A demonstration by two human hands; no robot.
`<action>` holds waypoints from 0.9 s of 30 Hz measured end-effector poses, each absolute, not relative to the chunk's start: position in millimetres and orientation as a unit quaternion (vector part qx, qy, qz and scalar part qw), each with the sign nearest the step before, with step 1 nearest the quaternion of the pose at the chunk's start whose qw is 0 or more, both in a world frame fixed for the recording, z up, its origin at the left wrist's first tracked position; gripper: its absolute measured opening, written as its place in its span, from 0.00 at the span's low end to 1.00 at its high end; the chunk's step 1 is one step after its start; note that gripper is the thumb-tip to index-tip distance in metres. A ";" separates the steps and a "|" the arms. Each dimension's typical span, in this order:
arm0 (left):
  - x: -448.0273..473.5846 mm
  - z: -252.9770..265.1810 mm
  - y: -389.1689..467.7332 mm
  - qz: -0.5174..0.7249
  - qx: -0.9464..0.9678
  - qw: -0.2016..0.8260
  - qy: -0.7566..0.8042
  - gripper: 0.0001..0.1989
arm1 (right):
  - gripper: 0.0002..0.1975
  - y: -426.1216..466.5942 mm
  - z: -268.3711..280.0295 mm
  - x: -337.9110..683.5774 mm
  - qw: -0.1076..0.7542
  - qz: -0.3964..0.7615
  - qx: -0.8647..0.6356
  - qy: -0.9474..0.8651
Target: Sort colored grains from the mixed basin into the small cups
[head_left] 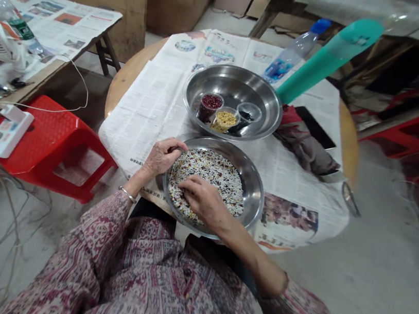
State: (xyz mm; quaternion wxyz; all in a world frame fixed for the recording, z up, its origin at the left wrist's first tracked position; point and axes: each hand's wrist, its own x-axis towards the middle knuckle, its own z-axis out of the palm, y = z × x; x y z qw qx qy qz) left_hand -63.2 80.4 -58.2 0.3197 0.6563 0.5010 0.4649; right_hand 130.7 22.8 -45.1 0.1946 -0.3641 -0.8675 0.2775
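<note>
A steel basin (252, 204) stands at the table's near edge, holding a mix of white grains (226, 172) dotted with black, red and yellow beans. My left hand (165, 155) is closed on the basin's left rim. Over the grains, my right hand (203, 198) reaches in from the right with its fingers bent together, their tips at the mix; whatever they pinch is hidden. Just beyond, a second steel basin (268, 95) holds three clear cups: one of red beans (211, 101), one of yellow beans (225, 120), one with dark beans (248, 114).
Newspaper (143, 101) covers the round table. Behind the far basin are a plastic bottle (292, 54) and a long green tube (328, 62). A dark phone (317, 126) and a crumpled cloth item (300, 144) lie right. Left stands a red stool (55, 145) with a power strip (7, 132).
</note>
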 end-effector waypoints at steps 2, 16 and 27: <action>-63.2 -59.1 81.0 0.467 0.656 0.318 0.501 0.11 | 0.14 39.6 -44.0 123.2 0.192 0.260 -0.354 -0.878; -63.7 -59.8 81.3 0.465 0.661 0.315 0.497 0.11 | 0.12 49.9 -42.3 182.3 0.182 0.120 -0.461 -0.860; -63.6 -57.4 80.9 0.467 0.656 0.318 0.500 0.11 | 0.11 11.7 -25.8 124.9 0.153 0.188 -0.312 -0.919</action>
